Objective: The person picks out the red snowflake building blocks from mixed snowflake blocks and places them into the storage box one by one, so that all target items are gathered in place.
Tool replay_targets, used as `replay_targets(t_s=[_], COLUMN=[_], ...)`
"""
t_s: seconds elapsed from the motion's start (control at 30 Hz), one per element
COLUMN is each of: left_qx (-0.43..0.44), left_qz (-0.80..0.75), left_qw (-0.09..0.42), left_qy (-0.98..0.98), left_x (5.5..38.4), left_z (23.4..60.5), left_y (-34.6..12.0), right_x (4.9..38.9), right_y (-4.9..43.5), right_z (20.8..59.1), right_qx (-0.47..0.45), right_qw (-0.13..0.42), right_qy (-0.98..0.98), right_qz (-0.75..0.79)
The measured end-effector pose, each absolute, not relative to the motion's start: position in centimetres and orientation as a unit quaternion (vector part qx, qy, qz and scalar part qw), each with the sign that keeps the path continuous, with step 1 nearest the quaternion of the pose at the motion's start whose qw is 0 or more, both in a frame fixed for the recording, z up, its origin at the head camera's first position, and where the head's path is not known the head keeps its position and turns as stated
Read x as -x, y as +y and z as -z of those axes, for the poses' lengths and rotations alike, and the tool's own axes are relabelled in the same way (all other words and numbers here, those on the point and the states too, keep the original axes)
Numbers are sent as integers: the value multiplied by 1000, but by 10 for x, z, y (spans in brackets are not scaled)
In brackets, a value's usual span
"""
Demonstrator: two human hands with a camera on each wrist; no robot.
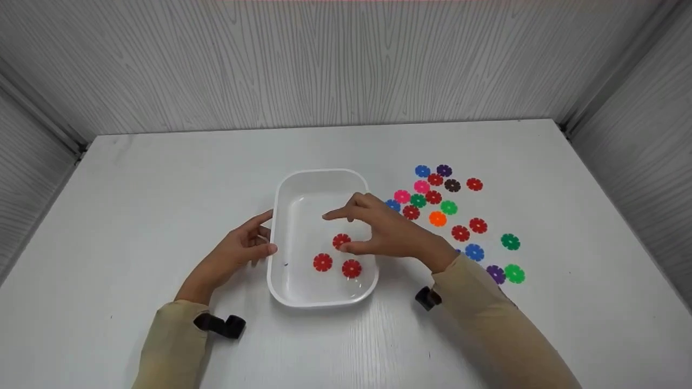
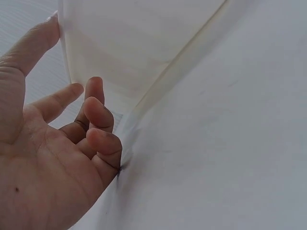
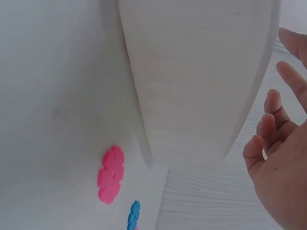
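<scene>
A white rectangular tray (image 1: 289,292) stands mid-table with three red notched discs (image 1: 323,262) lying in its near half. My left hand (image 1: 238,248) is at the tray's left side, thumb and index fingertips touching its rim and outer wall. In the left wrist view, the other fingers of that left hand (image 2: 62,153) bend loosely beside the wall. Over the tray's right rim reaches my right hand (image 1: 384,229), thumb and index spread apart with nothing between them. Its thumb tip overlaps one red disc in the head view; whether they touch, I cannot tell.
Loose notched discs are scattered right of the tray, among them an orange disc (image 1: 438,219), a blue disc (image 1: 474,252) and a light green disc (image 1: 514,273). My right forearm hides part of the group. A pale wood-grain panel (image 1: 324,65) rises behind the table.
</scene>
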State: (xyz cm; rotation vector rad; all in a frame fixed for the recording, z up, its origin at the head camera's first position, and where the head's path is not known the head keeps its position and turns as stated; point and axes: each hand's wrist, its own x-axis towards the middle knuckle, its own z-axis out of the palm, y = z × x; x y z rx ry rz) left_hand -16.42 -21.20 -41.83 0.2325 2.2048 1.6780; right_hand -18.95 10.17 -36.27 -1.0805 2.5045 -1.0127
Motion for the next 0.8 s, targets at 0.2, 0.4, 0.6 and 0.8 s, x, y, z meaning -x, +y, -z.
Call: replay_targets(t_s=[0.2,0.4,0.6,0.8], left_qx=[-77,-83,-81,-80], left_qz=[-593,-593,-585,-584], left_qw=[181,180,179,181], left_qy=[781,780,787,787], left_x=[164,163,163,163], left_z=[418,418,417,417], left_y=[-211,-212,-210,-211], right_x=[198,209,223,231], right_y=[128,162,195,215], right_z=[361,365,368,376], right_qx=[316,275,202,163], right_qw=[112,85,105,138], right_qy=[865,884,911,924], right_qz=[374,369,343,317])
